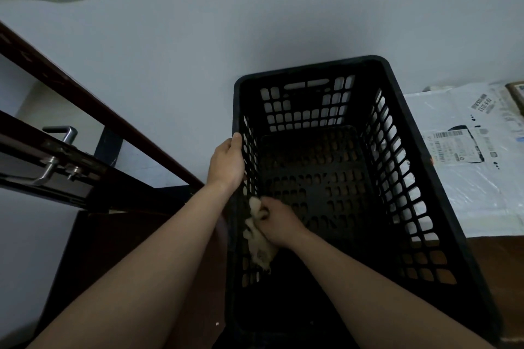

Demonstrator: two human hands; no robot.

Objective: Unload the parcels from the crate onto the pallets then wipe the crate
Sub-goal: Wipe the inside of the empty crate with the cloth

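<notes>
Left hand (226,163): fingers curled over the left rim of the black slotted crate (425,156). Cloth (259,246): pale, crumpled, against the left inner wall. Right hand (279,224): gripping the cloth inside the crate. Parcels (467,150): white, just right of the crate.

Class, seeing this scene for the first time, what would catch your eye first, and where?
The big black perforated crate fills the centre. The left hand grips its left rim while the right hand holds a pale cloth against the inside of the left wall. White labelled parcels lie to the crate's right.
</notes>
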